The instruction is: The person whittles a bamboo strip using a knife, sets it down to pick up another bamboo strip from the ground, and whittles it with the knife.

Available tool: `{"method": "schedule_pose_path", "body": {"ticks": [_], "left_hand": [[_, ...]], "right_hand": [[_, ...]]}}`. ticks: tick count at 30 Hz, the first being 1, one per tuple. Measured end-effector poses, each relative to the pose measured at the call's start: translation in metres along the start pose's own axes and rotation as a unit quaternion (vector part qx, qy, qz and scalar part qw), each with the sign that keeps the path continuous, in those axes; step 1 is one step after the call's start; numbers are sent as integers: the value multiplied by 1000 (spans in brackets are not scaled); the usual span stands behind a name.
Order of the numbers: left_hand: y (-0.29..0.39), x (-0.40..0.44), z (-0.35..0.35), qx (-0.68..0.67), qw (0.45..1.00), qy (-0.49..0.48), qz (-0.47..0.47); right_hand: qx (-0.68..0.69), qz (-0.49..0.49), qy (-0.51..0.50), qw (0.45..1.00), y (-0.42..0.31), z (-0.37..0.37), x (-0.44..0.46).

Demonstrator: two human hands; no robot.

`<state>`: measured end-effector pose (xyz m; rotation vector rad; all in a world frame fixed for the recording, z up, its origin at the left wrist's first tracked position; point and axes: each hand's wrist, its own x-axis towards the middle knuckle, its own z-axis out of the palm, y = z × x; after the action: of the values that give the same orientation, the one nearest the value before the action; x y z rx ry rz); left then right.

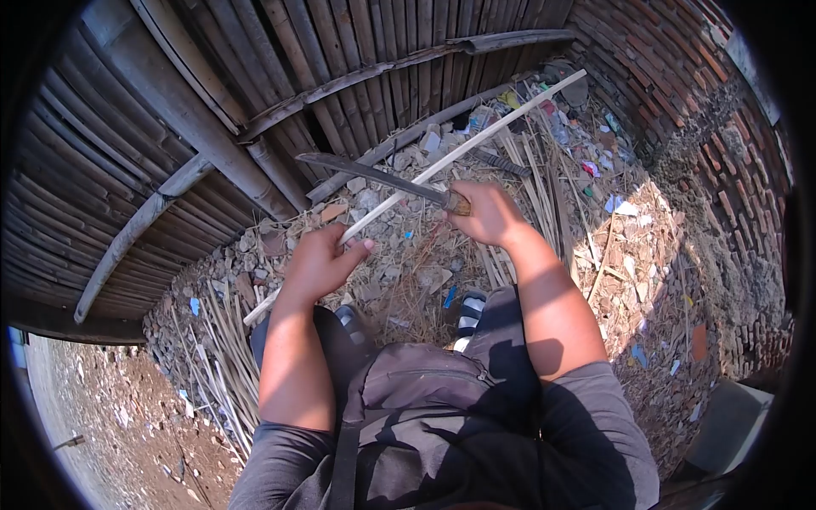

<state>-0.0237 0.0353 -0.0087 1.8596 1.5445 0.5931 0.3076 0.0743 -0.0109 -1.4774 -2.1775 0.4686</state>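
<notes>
A long pale bamboo strip [484,134] runs slantwise across the view, from beside my left thigh up toward the far brick corner. My left hand [321,262] is closed round its lower part. In my right hand [488,212] is the wooden handle of a machete [374,174], whose dark blade points left. The blade crosses the strip above my left hand; whether the two touch I cannot tell. Under both hands lies ground strewn with rubble and dry straw.
A bamboo-slat wall [204,93] stands ahead and to the left, a brick wall [705,187] to the right. Bundles of thin bamboo strips [217,357] lie at my left, more strips [544,195] at my right. A pale block [729,425] sits at lower right.
</notes>
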Motion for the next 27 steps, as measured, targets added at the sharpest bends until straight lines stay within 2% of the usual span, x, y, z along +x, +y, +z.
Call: {"method": "schedule_pose_path", "body": {"ticks": [3,6,7,10,16,25,27], "left_hand": [[-10,1,-7,-24,1000,15,12],[-2,-3,-11,-31,999,31,23],[3,-5,-12,-30,999,36,24],[8,-4,-10,28,999,25,5],[8,-3,0,22,1000,5,-1],[7,0,3,56,998,-26,0],[7,-1,0,52,998,-28,5]], "right_hand": [[-10,88,45,995,16,-16,0],[20,126,110,986,51,-17,-2],[28,153,93,983,49,-24,-4],[44,155,98,982,57,-20,-3],[19,114,96,989,44,-4,1],[-52,34,-84,994,-2,6,1],[-11,12,-41,999,-2,7,-1]]}}
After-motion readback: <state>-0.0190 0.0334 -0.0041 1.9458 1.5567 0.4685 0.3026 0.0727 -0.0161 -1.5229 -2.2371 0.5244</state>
